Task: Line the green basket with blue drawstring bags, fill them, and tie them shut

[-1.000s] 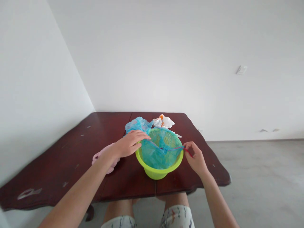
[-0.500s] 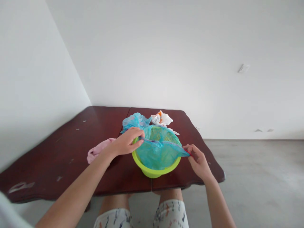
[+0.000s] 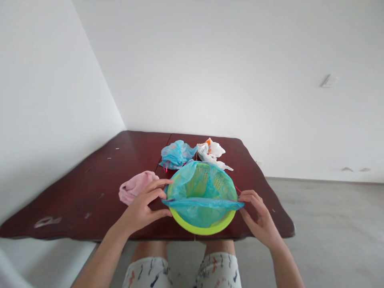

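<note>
A lime-green perforated plastic basket stands on the table, lined with a thin turquoise plastic bag. The bag drapes over the basket's back rim. Its front hem stretches in a band across the basket's opening. My left hand is at the basket's left side, with the hem's left end between fingers and thumb. My right hand pinches the hem's right end just past the right rim. A thin red drawstring shows near my right hand.
A crumpled blue bag with red strings and a white plastic bag with orange inside lie behind the basket. A pink cloth lies left of it, on a dark red wooden table. A white wall stands behind.
My hands have moved apart and toward me, pulling the turquoise hem taut across the basket. The bag now spreads over the back rim, and more of the basket's inside shows.
</note>
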A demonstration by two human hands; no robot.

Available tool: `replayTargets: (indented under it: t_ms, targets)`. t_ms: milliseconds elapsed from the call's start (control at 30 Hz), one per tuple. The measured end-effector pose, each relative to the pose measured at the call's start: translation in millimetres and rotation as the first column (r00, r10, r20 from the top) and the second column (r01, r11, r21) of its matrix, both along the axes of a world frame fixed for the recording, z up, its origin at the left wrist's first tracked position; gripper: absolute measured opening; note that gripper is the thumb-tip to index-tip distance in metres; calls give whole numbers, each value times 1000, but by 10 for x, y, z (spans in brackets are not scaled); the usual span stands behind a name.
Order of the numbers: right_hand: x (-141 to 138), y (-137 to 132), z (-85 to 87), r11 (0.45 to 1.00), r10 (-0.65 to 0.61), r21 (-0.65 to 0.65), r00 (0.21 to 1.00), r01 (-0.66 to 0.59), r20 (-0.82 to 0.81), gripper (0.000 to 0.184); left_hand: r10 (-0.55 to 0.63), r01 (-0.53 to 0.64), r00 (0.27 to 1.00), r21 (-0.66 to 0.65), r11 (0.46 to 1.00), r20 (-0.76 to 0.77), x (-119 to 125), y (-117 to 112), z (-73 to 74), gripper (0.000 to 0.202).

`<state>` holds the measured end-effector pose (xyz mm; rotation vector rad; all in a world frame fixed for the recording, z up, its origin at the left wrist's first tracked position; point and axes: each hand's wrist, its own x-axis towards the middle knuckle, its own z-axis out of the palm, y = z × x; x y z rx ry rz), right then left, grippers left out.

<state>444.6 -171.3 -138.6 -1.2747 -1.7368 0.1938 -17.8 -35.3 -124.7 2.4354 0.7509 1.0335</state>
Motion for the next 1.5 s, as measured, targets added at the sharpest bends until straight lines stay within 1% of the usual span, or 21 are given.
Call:
replayTargets:
  t_ms: [67,133,200,300,367,467,533,600,667,700,733,800,833,867,933,1000,1033,1167,1233,1367,1500]
  targets:
    - [-74,-12,0,1000,21,21,999,-20,-44,23,20,-21,999,24,999,38,31,-67,-71,25]
    - [-144,-7,-37,999,19,50,998,-16,-63,22,36,-40,998,60,997,54,71,-122,-149,15]
    - [-208,9,-101,996,-14,91,997,21,-78,20,60,-67,996,101,993,72,107,-165,-236,12]
    - [-292,30,-217,985,-65,152,991,83,-118,19,126,-142,987,176,974,101,152,-207,-362,13]
    - [-343,38,-284,978,-92,174,985,117,-144,20,151,-175,980,194,965,132,179,-215,-430,15]
    - [-395,48,-345,978,-84,174,983,112,-162,20,174,-202,965,133,970,195,214,-189,-517,16]
    - [-398,57,-353,985,-55,153,987,78,-154,20,208,-226,954,62,972,216,229,-160,-565,13]
    - [-378,62,-341,989,-21,139,990,40,-142,22,215,-215,952,-24,976,217,238,-149,-593,15]
    - [-351,59,-315,991,14,132,992,3,-129,22,181,-141,958,-185,973,223,248,-176,-593,13]
    - [-341,52,-298,992,26,122,992,-11,-123,22,145,-71,960,-292,954,240,256,-206,-585,17]
    - [-336,44,-279,994,31,109,992,-18,-118,22,98,18,958,-401,916,268,264,-244,-575,31]
    - [-343,22,-241,997,27,71,995,-20,-99,22,4,202,940,-563,801,342,279,-330,-564,62]
    - [-352,12,-225,999,23,50,996,-19,-81,23,-35,273,926,-601,751,377,285,-371,-570,72]
    - [-364,4,-211,999,19,35,998,-17,-59,23,-64,323,913,-616,718,404,288,-406,-585,78]
    - [-387,-5,-197,1000,4,29,1000,-4,-15,26,-86,370,893,-614,697,441,284,-455,-632,84]
    - [-401,-4,-203,999,-26,44,999,24,25,27,-95,374,891,-597,710,444,270,-480,-679,81]
    - [-404,0,-213,998,-41,48,998,39,46,28,-95,353,901,-586,729,424,262,-486,-691,76]
    - [-400,21,-276,999,-50,7,989,50,140,28,-36,180,960,-510,841,279,243,-494,-646,51]
    - [-398,34,-304,998,-66,3,981,66,181,29,-15,123,974,-467,876,228,246,-485,-601,43]
    - [-407,57,-323,989,-150,52,948,141,281,26,-10,80,984,-391,917,177,247,-439,-581,33]
    - [-424,77,-305,982,-189,86,928,170,322,24,15,3,997,-226,974,74,216,-381,-648,31]
